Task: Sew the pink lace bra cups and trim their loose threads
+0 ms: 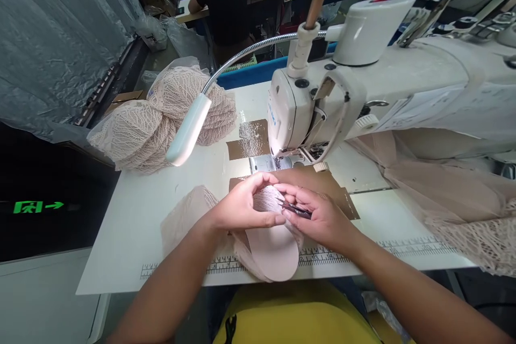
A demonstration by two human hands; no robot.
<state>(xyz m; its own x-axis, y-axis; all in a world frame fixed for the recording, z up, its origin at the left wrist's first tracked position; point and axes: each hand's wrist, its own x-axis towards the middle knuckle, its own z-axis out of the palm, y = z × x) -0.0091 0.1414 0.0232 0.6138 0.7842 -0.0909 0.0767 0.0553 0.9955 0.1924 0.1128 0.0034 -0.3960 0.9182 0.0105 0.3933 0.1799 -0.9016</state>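
A pale pink padded cup piece with lace [274, 247] lies at the front edge of the white sewing table [133, 231]. My left hand [242, 207] curls over its top, fingers closed and pinching the lace edge. My right hand [318, 215] meets it from the right, holding small dark thread snips [294, 207] against the fabric. Both hands sit just in front of the needle area [282, 161] of the white sewing machine [322, 102].
A stack of lace cups [161, 118] sits at the back left beneath a gooseneck lamp [187, 131]. Beige lace fabric [455, 199] drapes on the right under the machine arm. A person in black [229, 0] works at the far bench. A ruler strip [363, 252] runs along the table front.
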